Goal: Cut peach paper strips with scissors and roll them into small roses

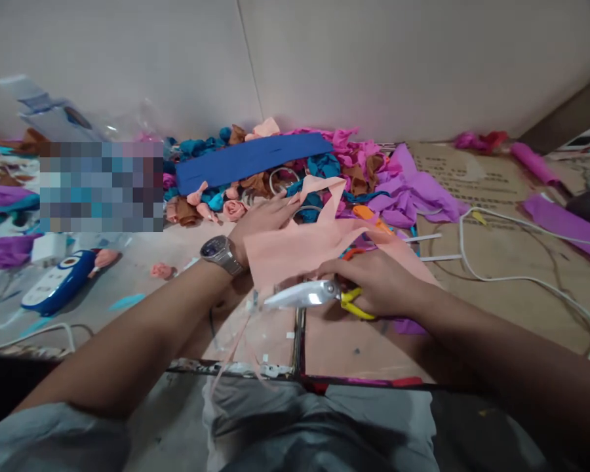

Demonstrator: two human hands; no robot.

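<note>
A sheet of peach crepe paper [295, 249] with a ragged, partly cut far edge lies across the middle of the table. My left hand [268, 219], a metal watch at its wrist, rests by the sheet's left edge with the fingers stretched out; part of the hand is hidden by the paper. My right hand [376, 282] is closed round the handles of a pair of scissors [309, 295] with yellow and orange-red grips. The silver blades point left over the near edge of the sheet and appear closed together. Thin peach strips [236, 351] hang at the table's front edge.
Behind the sheet lie a folded blue strip [250, 160] and a heap of crumpled pink, teal and brown pieces. Purple paper [408, 190] is at the right. A blue-and-white power strip [59, 282] stands left, and a white cable [526, 278] loops over the cardboard.
</note>
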